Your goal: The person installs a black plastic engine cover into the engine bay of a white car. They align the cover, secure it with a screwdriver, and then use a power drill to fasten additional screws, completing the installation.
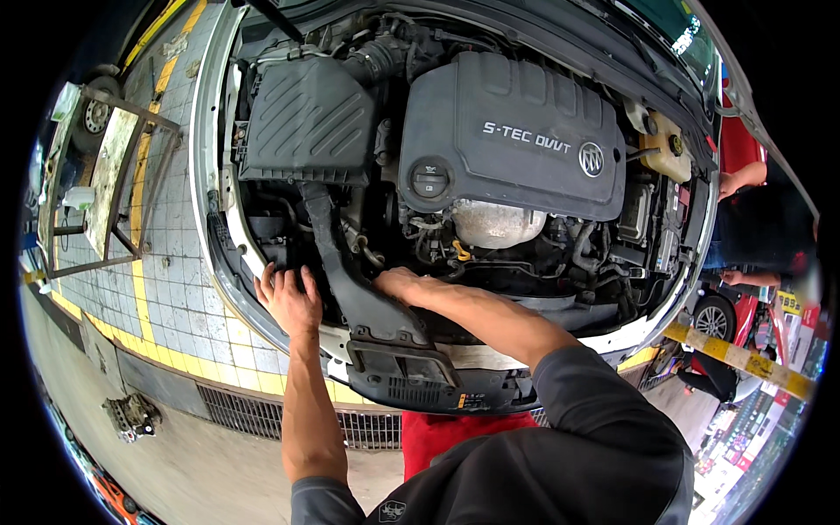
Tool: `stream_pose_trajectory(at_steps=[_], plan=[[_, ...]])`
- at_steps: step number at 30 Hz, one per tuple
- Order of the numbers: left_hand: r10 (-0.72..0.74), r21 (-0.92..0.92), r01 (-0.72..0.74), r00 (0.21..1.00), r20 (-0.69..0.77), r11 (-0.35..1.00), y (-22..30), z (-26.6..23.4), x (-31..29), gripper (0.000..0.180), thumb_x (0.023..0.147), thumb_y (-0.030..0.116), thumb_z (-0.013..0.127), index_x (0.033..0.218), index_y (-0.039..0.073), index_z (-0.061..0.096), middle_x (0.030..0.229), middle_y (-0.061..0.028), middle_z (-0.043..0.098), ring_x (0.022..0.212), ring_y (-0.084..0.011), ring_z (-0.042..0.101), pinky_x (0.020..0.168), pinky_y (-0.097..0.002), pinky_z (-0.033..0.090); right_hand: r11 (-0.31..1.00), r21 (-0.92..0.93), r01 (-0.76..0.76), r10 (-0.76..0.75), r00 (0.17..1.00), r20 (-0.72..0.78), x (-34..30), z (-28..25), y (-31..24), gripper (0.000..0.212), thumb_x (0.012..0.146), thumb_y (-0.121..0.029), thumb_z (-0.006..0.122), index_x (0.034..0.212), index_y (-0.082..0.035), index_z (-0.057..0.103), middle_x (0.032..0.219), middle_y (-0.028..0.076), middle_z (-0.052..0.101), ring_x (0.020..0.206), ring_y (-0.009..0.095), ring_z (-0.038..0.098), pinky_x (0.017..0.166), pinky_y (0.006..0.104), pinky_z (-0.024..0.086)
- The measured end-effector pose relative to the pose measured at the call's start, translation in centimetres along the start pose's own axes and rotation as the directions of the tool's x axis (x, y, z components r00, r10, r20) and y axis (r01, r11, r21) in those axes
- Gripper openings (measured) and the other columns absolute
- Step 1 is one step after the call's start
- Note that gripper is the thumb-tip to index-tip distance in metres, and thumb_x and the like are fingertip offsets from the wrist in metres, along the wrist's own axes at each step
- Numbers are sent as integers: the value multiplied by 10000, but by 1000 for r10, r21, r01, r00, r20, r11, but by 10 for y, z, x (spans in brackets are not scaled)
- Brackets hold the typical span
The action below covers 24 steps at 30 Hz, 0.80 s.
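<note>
My left hand [293, 302] rests at the front corner of the engine bay, on the pale body edge [254, 256]. Its fingers are spread, pointing down into the dark gap beside the black air intake duct [354, 293]. On the duct's other side my right hand [398, 283] reaches in low, and its fingers are hidden behind the duct. Above both hands sits the ribbed black air filter box [306, 122]. A black plastic engine cover [512, 131] with an oil filler cap [429, 181] lies to the right, above a silvery heat shield [497, 225].
A yellow dipstick handle [461, 251] stands below the cover. At the far right is a yellowish fluid reservoir [667, 149]. A metal frame cart [114, 179] stands on the tiled floor at left, and a loose metal part [131, 416] lies lower left. Another person's arm [742, 179] shows at right.
</note>
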<state>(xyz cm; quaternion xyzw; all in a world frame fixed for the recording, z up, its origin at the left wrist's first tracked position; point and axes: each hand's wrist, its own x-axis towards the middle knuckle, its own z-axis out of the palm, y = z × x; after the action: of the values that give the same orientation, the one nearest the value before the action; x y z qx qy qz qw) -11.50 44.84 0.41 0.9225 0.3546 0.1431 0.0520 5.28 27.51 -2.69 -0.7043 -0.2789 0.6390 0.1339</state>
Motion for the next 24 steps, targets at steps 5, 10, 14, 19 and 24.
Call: stream_pose_trajectory(at_steps=[5, 10, 14, 19, 24], plan=[[22, 0, -22, 1000, -8, 1000, 8, -1, 4, 306, 1011, 298, 645, 945, 19, 753, 1074, -164, 726, 1330, -359, 546, 1230, -553, 294, 887, -381, 261, -248, 965, 83, 30, 10, 31, 401, 944, -394, 674, 1217, -115, 763, 1154, 125, 773, 1068, 307, 745, 913, 436, 558], [10, 10, -10, 1000, 2, 1000, 4, -2, 2, 311, 1008, 301, 647, 941, 16, 752, 1068, -166, 724, 1327, -361, 546, 1233, -559, 288, 986, -109, 123, -116, 991, 66, 22, 13, 27, 320, 953, -312, 671, 1190, -115, 758, 1166, 155, 759, 1078, 360, 723, 911, 467, 548], [9, 9, -9, 1000, -4, 1000, 3, 2, 2, 309, 1005, 306, 652, 896, 31, 739, 1072, -134, 730, 1336, -341, 553, 1245, -584, 274, 986, -116, 121, -113, 991, 73, 15, 12, 27, 272, 968, -275, 630, 1154, -103, 728, 1151, 157, 751, 1080, 366, 715, 893, 473, 541], [7, 5, -7, 1000, -4, 1000, 3, 3, 2, 312, 1008, 309, 647, 897, 31, 737, 1062, -135, 727, 1330, -340, 553, 1248, -580, 272, 981, -128, 143, -141, 990, 27, -8, 8, 19, 265, 976, -225, 577, 1172, -85, 688, 1134, 184, 736, 1080, 383, 710, 900, 474, 535], [4, -1, -4, 1000, -21, 1000, 4, 1, 1, 314, 1006, 303, 647, 882, 27, 732, 1041, -137, 721, 1329, -340, 551, 1249, -581, 268, 956, -197, 216, -213, 976, 38, -14, 2, 20, 265, 954, -164, 590, 1168, -52, 701, 1156, 222, 730, 1109, 415, 702, 923, 490, 540]])
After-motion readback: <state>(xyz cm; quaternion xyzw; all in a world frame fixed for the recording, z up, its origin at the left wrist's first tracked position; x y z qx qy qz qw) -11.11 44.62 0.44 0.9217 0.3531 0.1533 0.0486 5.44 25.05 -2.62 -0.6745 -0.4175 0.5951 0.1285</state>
